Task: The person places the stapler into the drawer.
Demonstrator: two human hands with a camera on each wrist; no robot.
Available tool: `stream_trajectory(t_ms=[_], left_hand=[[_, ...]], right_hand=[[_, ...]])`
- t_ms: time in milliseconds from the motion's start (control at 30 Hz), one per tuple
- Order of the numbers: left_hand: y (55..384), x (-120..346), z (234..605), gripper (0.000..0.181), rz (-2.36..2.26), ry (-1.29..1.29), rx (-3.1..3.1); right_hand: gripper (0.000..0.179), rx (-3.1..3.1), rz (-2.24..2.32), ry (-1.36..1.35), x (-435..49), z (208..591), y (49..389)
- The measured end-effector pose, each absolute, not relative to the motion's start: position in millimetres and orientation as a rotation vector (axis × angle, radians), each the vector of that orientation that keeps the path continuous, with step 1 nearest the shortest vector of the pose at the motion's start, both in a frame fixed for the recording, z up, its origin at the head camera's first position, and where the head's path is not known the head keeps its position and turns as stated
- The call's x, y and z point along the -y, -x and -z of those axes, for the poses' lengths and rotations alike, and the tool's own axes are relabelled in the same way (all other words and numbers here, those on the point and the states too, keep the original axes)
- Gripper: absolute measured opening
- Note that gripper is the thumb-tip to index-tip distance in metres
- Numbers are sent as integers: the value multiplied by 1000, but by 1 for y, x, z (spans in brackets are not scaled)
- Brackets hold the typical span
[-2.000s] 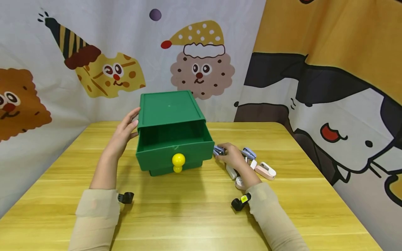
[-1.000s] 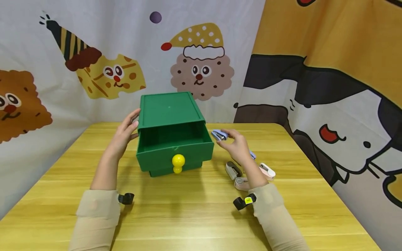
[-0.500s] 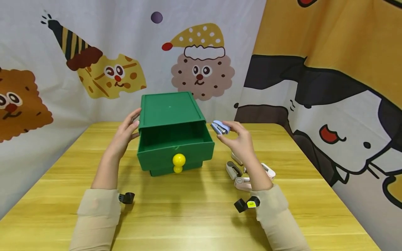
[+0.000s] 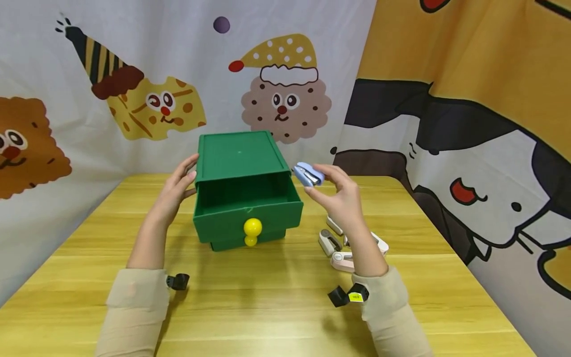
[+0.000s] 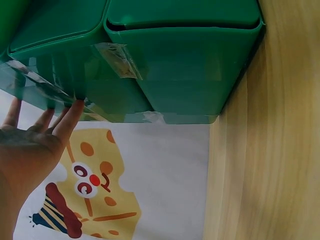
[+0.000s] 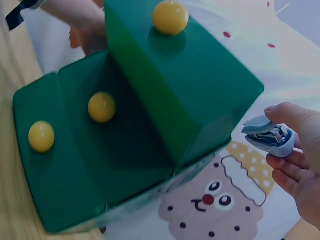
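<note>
A small blue stapler (image 4: 308,173) hangs above the table, pinched between the thumb and fingers of my right hand (image 4: 345,201), just right of the green drawer unit (image 4: 243,154). In the right wrist view the stapler (image 6: 270,137) shows its metal inside. The unit's top drawer (image 4: 227,219) is pulled out, with a yellow knob (image 4: 253,227) on its front. My left hand (image 4: 169,198) rests on the unit's left side. Its fingers lie nearly straight against the green wall in the left wrist view (image 5: 125,75).
Several other staplers lie on the table right of the drawer unit, among them a grey-white one (image 4: 329,243), a pale pink one (image 4: 342,261) and a white one (image 4: 381,244), partly behind my right forearm. A printed curtain (image 4: 178,44) hangs behind the wooden table (image 4: 250,312).
My right hand has lifted the blue stapler from the table beside the other staplers, up to about the height of the drawer unit's top. My left hand has stayed against the unit.
</note>
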State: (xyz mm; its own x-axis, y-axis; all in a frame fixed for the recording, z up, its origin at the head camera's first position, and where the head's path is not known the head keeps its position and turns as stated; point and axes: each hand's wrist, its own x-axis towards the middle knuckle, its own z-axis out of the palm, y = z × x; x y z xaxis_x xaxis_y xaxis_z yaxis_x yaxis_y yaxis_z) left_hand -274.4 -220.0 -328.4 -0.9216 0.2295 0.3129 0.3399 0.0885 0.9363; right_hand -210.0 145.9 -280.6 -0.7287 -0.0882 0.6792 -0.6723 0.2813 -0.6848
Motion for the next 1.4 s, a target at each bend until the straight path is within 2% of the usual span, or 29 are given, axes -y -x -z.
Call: stream_trajectory(t_ms=[300,567,867,1067,1400], left_hand=[[274,218,326,55,1990,600,2237],[275,219,329,54,1987,592,2238],[276,219,329,53,1979,578,2246],[261,213,316,53,1985,579,2250],[275,219,330,53,1971,571,2246]], right_hand=[[44,2085,-1585,-777,-142,289,225],[44,2244,-1649,-859,-134,280,231],[45,2456,-1497,-956,-133,273,245],[46,2501,-1378,-1008,-131,273,249],[43,2633,-1106,-1178,-130,261,252]])
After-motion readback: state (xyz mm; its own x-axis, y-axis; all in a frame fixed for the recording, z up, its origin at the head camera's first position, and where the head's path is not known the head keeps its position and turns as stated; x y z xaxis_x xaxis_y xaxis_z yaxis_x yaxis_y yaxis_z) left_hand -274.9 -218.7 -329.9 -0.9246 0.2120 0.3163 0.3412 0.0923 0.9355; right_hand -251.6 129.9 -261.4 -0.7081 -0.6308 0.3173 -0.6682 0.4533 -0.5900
